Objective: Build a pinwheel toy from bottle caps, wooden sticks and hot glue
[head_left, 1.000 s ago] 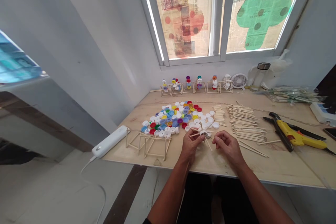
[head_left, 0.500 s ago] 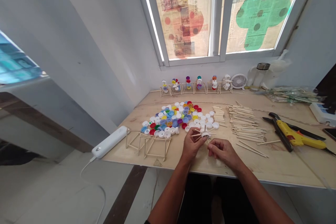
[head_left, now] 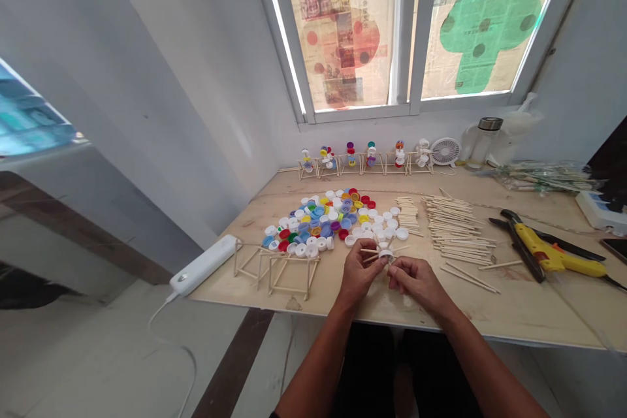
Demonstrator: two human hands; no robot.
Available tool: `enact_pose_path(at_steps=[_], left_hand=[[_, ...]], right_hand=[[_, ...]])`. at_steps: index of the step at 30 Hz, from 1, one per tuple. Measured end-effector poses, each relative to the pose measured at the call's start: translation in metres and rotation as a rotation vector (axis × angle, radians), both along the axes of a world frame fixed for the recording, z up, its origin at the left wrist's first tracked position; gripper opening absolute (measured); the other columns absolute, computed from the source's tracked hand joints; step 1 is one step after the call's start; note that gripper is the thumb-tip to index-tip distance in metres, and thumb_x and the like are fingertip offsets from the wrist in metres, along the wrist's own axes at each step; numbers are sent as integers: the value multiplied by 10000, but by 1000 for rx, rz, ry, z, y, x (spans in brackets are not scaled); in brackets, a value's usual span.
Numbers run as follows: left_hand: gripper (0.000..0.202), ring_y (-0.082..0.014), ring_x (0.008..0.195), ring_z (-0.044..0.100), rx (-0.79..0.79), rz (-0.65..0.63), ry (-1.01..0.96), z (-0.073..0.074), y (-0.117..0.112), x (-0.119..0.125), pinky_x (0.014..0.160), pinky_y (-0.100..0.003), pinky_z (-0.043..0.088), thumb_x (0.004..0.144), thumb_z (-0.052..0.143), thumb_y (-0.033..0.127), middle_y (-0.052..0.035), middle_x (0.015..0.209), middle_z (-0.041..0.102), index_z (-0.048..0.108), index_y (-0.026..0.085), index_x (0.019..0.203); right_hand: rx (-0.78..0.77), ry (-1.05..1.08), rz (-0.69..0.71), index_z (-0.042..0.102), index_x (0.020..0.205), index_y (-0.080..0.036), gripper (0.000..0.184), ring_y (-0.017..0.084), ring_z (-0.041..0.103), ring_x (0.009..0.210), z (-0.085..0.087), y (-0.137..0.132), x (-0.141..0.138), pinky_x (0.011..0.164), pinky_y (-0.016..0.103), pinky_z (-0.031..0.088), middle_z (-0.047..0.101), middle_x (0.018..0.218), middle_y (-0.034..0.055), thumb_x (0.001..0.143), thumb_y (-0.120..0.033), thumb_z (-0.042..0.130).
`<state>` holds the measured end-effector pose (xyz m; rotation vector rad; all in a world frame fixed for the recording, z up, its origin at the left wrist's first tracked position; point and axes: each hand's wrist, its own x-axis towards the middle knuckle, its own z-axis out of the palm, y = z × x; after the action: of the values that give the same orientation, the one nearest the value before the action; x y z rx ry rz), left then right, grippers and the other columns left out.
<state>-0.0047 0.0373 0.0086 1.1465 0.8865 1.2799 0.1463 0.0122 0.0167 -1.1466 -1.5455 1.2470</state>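
Left hand: grip closed on white cap with radiating sticks, near front edge of counter | Right hand: fingers narrowed beside cap, whether on a stick cannot be told | Loose caps: farther toward back edge

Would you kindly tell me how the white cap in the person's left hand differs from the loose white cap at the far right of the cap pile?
The held cap has thin wooden sticks jutting out around it, while the loose cap shows none. The held cap is gripped by the left hand, whereas the loose cap lies on the table. Both are white and round.
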Motion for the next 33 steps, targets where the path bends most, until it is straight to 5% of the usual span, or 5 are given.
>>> enact_pose_path(at_steps=[33], left_hand=[[408,-156,745,651,64,-39,106,6,-2,-2,729,-286,528,611,774,330,6,771,625,508,204,893]], right_hand=[[-44,124,-35,577,653,-157,348,58,448,416,-9,5,-2,429,197,339,615,537,-7,771,-484,594]])
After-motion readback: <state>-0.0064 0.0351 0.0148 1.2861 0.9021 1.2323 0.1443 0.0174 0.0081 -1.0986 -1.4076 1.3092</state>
